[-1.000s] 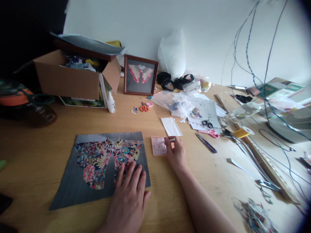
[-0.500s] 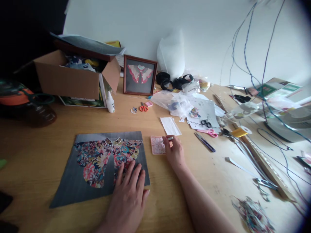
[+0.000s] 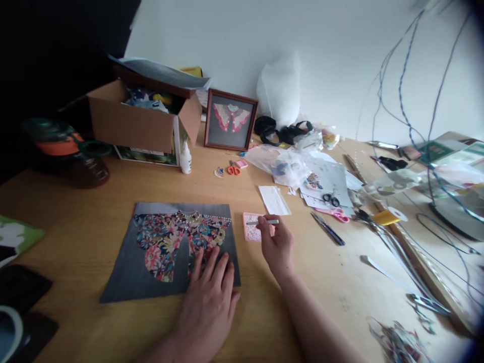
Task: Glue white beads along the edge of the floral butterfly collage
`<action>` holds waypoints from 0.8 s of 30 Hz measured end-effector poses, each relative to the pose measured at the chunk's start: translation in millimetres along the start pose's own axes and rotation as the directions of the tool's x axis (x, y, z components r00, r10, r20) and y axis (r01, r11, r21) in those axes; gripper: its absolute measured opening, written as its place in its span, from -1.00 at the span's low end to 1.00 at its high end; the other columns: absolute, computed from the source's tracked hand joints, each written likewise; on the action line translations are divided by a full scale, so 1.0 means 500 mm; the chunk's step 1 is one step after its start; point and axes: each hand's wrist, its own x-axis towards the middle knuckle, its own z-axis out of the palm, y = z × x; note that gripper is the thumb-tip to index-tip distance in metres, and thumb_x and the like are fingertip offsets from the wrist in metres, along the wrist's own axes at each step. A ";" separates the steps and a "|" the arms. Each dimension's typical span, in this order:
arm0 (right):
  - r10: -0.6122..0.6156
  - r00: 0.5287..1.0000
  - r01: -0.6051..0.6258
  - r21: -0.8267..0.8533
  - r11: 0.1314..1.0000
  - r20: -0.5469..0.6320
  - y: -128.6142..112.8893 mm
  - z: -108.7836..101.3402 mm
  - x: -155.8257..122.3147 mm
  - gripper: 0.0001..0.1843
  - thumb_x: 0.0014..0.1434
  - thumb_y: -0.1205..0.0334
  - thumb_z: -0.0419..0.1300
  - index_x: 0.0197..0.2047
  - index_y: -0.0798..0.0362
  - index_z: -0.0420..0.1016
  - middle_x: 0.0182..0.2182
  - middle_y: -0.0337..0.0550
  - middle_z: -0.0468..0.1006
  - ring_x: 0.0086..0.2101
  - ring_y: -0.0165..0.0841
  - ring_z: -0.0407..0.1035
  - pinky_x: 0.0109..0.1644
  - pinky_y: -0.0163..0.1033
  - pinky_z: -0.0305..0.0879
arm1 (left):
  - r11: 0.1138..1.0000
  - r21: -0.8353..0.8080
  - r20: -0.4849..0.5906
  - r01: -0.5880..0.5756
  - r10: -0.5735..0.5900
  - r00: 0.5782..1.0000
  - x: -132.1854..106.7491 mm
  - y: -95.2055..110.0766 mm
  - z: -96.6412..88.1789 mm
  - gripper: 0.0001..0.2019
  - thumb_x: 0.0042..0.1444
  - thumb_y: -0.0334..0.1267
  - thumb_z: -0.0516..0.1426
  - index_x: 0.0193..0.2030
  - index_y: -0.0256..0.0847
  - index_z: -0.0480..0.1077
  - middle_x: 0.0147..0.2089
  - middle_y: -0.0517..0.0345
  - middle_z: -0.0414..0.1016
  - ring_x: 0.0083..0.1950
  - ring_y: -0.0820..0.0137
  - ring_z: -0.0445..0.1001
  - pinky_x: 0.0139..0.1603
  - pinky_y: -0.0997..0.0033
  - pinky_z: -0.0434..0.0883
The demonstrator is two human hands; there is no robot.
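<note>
My left hand (image 3: 212, 292) lies flat with fingers spread on the lower right of a grey sheet (image 3: 124, 272). On that sheet is a floral fabric collar (image 3: 162, 242), with a row of small pearl beads (image 3: 214, 217) along its top edge. My right hand (image 3: 278, 247) pinches a slim pen-shaped tool (image 3: 270, 222) with a pale end. Its thin tip points left over a pink tray (image 3: 245, 234) of small pale beads. My fingers cover the tray's right side. Whether the tip touches a bead, I cannot tell.
Behind stand a white glue bottle (image 3: 186, 159), orange scissors (image 3: 233, 169), a framed collar (image 3: 231, 121) and a cardboard box (image 3: 132, 123). A white packet (image 3: 274, 200) lies beyond the tray. To the right are a craft knife (image 3: 328, 229), pink scissors (image 3: 335, 215) and a wooden strip (image 3: 427, 267).
The view has swung left, so things sit further right in it. My right hand has lifted and drawn back slightly from the tray, showing more of the tool. My left hand stays on the sheet.
</note>
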 end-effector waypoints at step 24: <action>-0.317 0.938 0.332 -0.109 0.937 0.139 -0.042 0.064 0.003 -0.79 0.33 0.18 0.10 -0.36 0.01 0.35 -0.44 -0.23 0.51 -0.36 -0.31 0.37 -0.17 -0.18 0.20 | 0.994 -0.064 0.042 0.083 -0.081 0.996 -0.002 0.008 0.002 -0.62 0.23 -0.08 0.13 0.08 -0.27 0.42 0.21 0.00 0.39 0.35 0.12 0.15 0.42 -0.08 -0.02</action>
